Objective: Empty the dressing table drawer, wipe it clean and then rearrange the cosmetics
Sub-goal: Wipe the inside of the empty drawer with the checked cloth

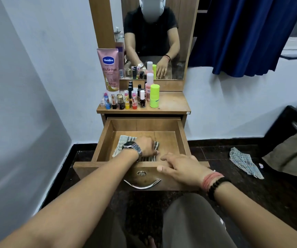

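The wooden drawer point(163, 128) of the dressing table stands pulled out, with only a cloth inside. My left hand point(146, 146), with a metal watch on its wrist, presses a striped grey cloth point(124, 140) onto the drawer floor near the front. My right hand point(181, 168) grips the top edge of the drawer front, thumb outside and fingers over the rim. On the table top point(172, 102) stand the cosmetics: a pink Vaseline tube point(109, 68), several lipsticks and nail polish bottles point(124, 101), a pink bottle point(149, 83) and a green bottle point(154, 95).
A mirror point(153, 38) above the table reflects me. A white wall is at the left, a blue curtain point(242, 33) at the upper right. A checked cloth point(244, 161) lies on the dark floor to the right, beside dark furniture. My knee point(194, 221) is below the drawer.
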A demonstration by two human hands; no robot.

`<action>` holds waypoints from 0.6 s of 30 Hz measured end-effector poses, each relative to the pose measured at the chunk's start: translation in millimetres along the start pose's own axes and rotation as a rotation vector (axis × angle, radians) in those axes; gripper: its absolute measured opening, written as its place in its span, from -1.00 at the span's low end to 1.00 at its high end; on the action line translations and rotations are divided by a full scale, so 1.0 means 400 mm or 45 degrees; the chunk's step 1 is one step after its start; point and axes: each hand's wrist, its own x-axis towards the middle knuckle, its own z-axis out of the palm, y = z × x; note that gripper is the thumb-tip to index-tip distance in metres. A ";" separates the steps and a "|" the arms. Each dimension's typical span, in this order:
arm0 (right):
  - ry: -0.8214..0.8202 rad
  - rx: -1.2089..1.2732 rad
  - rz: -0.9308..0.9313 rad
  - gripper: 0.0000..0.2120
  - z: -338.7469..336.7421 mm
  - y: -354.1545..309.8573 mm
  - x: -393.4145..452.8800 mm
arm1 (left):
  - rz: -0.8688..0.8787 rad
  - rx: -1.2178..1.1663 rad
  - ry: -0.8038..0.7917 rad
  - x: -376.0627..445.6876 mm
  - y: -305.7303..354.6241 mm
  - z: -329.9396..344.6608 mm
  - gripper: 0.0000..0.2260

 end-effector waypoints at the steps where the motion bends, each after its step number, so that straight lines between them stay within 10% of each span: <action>1: -0.022 0.006 -0.015 -0.50 0.002 -0.003 -0.005 | -0.038 0.038 -0.001 0.015 0.004 0.009 -0.57; 9: -0.115 -0.030 -0.061 -0.34 -0.013 -0.001 -0.011 | -0.160 0.169 0.011 0.059 0.036 0.018 -0.66; 16: -0.128 -0.030 -0.096 -0.34 -0.019 0.004 -0.014 | -0.300 -1.203 -0.005 0.092 0.022 -0.031 -0.72; 18: -0.131 -0.037 -0.089 -0.34 -0.020 0.004 -0.014 | -0.197 -1.132 -0.023 0.097 0.010 -0.032 -0.77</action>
